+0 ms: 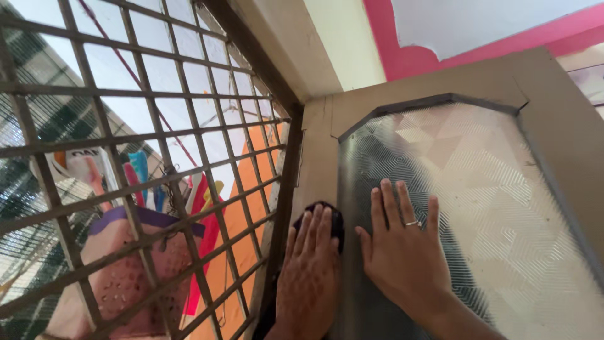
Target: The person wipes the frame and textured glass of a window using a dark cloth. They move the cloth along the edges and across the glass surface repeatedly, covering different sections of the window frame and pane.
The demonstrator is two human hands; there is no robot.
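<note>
My left hand (pixel 309 271) presses a dark cloth (pixel 335 220) flat against the left edge of a patterned frosted glass pane (pixel 478 189), right where the pane meets its beige wooden frame (pixel 318 164). The cloth shows only above my fingertips. My right hand (pixel 399 249) lies open and flat on the glass just right of the left one, fingers spread and pointing up, with a ring on one finger. It holds nothing.
A brown metal window grille (pixel 145 176) fills the left half, meeting the frame at a corner. Colourful cloths (pixel 201 208) hang outside behind it. Above the frame are a cream wall (pixel 343 38) and a pink painted band (pixel 402 50).
</note>
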